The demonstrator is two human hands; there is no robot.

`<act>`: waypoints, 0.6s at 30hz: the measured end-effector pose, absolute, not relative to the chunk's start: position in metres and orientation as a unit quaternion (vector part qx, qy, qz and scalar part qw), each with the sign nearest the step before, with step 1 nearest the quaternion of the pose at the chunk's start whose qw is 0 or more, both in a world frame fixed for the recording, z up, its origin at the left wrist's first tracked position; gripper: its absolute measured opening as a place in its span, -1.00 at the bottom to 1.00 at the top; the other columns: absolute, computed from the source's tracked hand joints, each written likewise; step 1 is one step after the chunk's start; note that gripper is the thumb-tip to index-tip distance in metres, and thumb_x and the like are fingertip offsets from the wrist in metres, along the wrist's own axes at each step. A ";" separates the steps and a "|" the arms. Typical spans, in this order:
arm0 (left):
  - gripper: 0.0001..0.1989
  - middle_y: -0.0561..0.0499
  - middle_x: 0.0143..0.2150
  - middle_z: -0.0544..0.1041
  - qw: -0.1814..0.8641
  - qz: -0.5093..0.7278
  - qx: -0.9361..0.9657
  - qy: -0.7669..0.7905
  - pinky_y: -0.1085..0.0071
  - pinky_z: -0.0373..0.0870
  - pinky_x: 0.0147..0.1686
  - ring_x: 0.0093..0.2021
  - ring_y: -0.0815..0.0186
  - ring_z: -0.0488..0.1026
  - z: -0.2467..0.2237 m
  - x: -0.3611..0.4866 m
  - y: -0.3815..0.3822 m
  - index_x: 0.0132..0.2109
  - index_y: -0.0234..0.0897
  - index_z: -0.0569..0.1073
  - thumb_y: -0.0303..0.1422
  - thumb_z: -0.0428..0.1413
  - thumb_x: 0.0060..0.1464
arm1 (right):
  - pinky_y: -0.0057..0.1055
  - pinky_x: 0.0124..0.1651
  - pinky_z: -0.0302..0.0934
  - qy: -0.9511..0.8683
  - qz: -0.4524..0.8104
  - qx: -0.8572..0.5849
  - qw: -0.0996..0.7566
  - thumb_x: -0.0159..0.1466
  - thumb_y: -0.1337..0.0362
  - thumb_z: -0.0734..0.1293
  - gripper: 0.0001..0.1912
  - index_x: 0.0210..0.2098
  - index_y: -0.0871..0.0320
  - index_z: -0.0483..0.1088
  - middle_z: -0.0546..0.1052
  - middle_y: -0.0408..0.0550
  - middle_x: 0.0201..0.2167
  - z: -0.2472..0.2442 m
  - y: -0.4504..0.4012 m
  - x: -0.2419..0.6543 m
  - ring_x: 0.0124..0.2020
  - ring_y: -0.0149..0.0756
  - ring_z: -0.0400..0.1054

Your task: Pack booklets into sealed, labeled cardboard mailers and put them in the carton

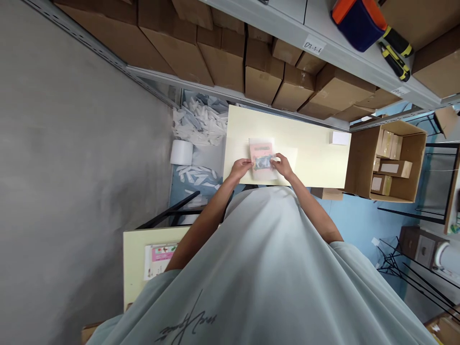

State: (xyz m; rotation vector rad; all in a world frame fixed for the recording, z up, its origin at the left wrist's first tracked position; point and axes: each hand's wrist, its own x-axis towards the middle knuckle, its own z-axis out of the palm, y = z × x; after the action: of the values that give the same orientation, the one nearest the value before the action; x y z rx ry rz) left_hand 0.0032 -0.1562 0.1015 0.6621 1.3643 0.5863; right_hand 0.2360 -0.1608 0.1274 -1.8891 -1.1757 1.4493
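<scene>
Flat, rectangular pink packet (263,159) with filmy whitish borders seen against smooth cream worktop (316,160); opposite edges pinched by left hand (240,168) and right hand (282,166), grips nearly closed.

Grey wall (79,158), blue floor (345,223)

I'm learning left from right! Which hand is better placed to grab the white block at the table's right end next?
Probably the right hand. It's at the right edge of the pink packet, nearer the white block. The left hand is at the opposite edge, farther away.
</scene>
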 end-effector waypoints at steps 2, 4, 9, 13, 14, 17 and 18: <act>-0.67 -0.11 -0.18 0.68 0.684 0.266 0.301 0.609 0.17 0.51 0.12 0.00 0.05 0.61 0.105 0.000 -0.152 -0.26 -0.22 0.55 -0.19 0.41 -0.15 | -0.22 -0.14 0.41 -0.444 0.529 -0.678 0.251 0.18 -0.17 0.46 -0.59 -0.27 0.00 0.39 0.51 -0.19 -0.42 0.138 -0.154 0.234 -0.39 -0.22 0.43; -0.68 -0.09 -0.18 0.66 0.674 0.281 0.322 0.602 0.18 0.51 0.14 0.01 0.07 0.60 0.112 -0.004 -0.147 -0.26 -0.20 0.50 -0.22 0.40 -0.14 | -0.18 -0.01 0.43 -0.471 0.509 -0.665 0.277 0.19 -0.16 0.47 -0.61 -0.32 0.02 0.46 0.57 -0.11 -0.33 0.150 -0.147 0.233 -0.26 -0.17 0.49; -0.76 -0.08 0.07 0.63 0.605 0.346 0.459 0.551 0.14 0.51 0.19 0.20 0.07 0.53 0.142 -0.019 -0.137 -0.18 -0.15 0.48 -0.25 0.32 0.01 | -0.13 0.08 0.47 -0.508 0.461 -0.650 0.327 0.26 -0.07 0.48 -0.69 -0.32 0.04 0.61 0.63 -0.01 -0.15 0.186 -0.138 0.229 -0.08 -0.09 0.51; -0.94 -0.07 0.33 0.52 0.489 0.379 0.583 0.528 0.00 0.28 0.43 0.41 0.01 0.36 0.170 -0.033 -0.130 -0.24 -0.13 0.53 -0.37 0.24 0.10 | -0.11 0.20 0.44 -0.559 0.423 -0.613 0.366 0.35 0.10 0.41 -0.82 -0.28 -0.01 0.65 0.59 -0.01 -0.01 0.217 -0.141 0.220 0.10 -0.08 0.49; -0.96 -0.05 0.36 0.50 0.465 0.383 0.598 0.528 -0.02 0.21 0.47 0.44 0.00 0.32 0.175 -0.035 -0.129 -0.27 -0.12 0.53 -0.39 0.22 0.11 | -0.09 0.22 0.43 -0.567 0.412 -0.609 0.373 0.36 0.14 0.40 -0.83 -0.30 -0.01 0.64 0.59 -0.01 -0.01 0.222 -0.141 0.218 0.10 -0.07 0.49; -0.92 0.01 0.40 0.47 0.438 0.393 0.614 0.527 -0.05 0.15 0.51 0.48 -0.01 0.25 0.182 -0.037 -0.128 -0.31 -0.11 0.55 -0.40 0.20 0.15 | -0.07 0.20 0.43 -0.572 0.395 -0.612 0.377 0.34 0.23 0.37 -0.80 -0.38 0.01 0.61 0.58 0.00 -0.03 0.230 -0.141 0.216 0.06 -0.07 0.49; -0.92 0.01 0.40 0.48 0.441 0.390 0.613 0.527 -0.07 0.16 0.50 0.47 -0.02 0.25 0.183 -0.036 -0.129 -0.31 -0.11 0.56 -0.39 0.20 0.16 | -0.07 0.18 0.43 -0.570 0.396 -0.615 0.373 0.33 0.24 0.36 -0.80 -0.39 0.01 0.61 0.58 0.00 -0.04 0.230 -0.141 0.216 0.05 -0.07 0.49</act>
State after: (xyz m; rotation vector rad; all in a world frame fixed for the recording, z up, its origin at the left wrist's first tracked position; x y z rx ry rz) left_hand -0.0364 -0.1290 0.1829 1.5220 1.3069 0.9673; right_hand 0.2162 -0.1407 0.2303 -1.5763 -1.4597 1.0152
